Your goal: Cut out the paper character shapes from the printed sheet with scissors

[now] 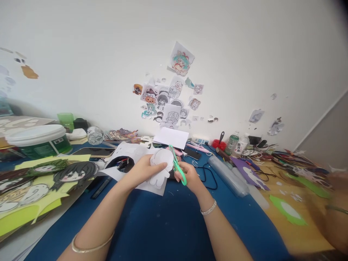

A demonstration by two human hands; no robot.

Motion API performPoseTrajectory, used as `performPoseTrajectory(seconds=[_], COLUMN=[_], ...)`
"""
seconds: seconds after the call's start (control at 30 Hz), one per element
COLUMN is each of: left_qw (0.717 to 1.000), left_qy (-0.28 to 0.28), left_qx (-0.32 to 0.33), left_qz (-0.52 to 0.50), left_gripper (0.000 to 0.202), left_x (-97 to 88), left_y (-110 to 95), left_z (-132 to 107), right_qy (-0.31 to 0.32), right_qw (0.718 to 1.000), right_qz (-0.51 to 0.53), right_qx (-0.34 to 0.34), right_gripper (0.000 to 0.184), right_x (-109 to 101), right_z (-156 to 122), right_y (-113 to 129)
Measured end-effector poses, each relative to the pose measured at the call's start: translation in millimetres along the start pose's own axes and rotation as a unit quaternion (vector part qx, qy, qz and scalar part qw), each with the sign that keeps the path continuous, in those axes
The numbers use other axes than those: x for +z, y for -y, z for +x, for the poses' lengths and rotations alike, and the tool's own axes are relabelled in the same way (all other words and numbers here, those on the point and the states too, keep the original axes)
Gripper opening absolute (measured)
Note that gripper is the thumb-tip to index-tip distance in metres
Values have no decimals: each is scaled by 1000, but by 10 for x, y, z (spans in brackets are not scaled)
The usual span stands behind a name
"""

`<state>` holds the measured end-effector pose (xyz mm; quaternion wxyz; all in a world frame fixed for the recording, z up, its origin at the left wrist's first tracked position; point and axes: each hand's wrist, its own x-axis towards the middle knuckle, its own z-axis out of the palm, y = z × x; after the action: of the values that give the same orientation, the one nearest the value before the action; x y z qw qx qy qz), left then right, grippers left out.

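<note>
My left hand (143, 171) pinches a white paper figure (161, 167), thumb on top, holding it just above the blue table (168, 224). My right hand (189, 177) grips green-handled scissors (178, 167), whose blades point up and away along the figure's right edge. Both wrists wear thin bracelets. A larger white sheet (152, 186) lies under the figure.
Yellow sheets with drawn characters (40, 185) lie at left beside a green tub with a white lid (38, 139). A clear plastic tube (227, 175), cables, bottles (232, 143) and paper scraps sit at right. Another person's arm (335, 214) shows at the far right. Cut-out drawings (171, 98) stick to the wall.
</note>
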<state>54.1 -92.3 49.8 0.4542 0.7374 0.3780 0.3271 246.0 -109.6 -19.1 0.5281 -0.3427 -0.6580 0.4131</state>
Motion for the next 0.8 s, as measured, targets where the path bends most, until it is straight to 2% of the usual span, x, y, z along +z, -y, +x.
performPoseTrajectory(seconds=[0.33, 0.57, 0.8], left_qw=[1000, 999, 999], left_qy=[11, 39, 36], left_qx=[4, -5, -14], left_qz=[7, 9, 1], left_gripper=[36, 34, 33], left_x=[-49, -85, -90], left_y=[40, 23, 1], left_z=[10, -9, -18], right_qy=[5, 17, 8], right_qw=[1000, 999, 998], right_qz=[3, -21, -40], right_qx=[29, 39, 48], right_gripper=[30, 28, 26], right_x=[-22, -19, -7], right_z=[-4, -22, -33], right_y=[-12, 97, 150])
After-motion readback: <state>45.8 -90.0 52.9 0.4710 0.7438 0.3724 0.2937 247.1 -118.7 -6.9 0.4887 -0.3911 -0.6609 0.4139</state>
